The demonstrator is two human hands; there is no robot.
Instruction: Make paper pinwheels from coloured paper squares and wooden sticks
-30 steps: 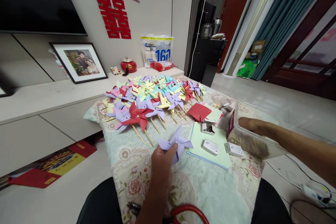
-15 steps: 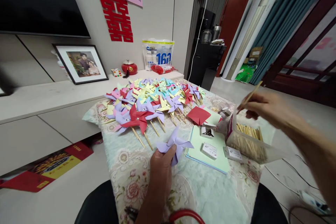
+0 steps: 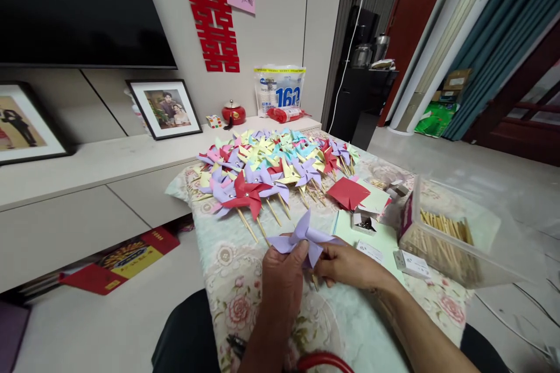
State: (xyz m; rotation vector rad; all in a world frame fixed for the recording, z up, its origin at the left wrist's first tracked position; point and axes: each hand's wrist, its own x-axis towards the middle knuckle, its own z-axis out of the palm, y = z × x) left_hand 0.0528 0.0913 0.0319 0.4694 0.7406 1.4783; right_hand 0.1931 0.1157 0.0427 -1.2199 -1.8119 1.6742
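Note:
My left hand (image 3: 282, 280) pinches a lilac paper pinwheel (image 3: 306, 237) over the flowered tablecloth (image 3: 350, 315). Beside it, my right hand (image 3: 347, 266) is closed just under the pinwheel, fingers pinched on a thin wooden stick (image 3: 315, 282) that is mostly hidden. Behind lies a heap of finished pinwheels on sticks (image 3: 271, 166) in red, purple, yellow and blue. A clear plastic box of wooden sticks (image 3: 441, 233) stands to the right.
Pale green paper sheets (image 3: 385, 239) carry small white boxes (image 3: 410, 262) and an open box of pins (image 3: 362, 222). A folded red paper (image 3: 347, 192) lies near them. Red-handled scissors (image 3: 324, 360) sit at the near edge. A low cabinet (image 3: 87, 186) with framed photos runs along the left.
My right hand left the stick box carrying one stick and came down beside the left hand under the lilac pinwheel. The view has swung left.

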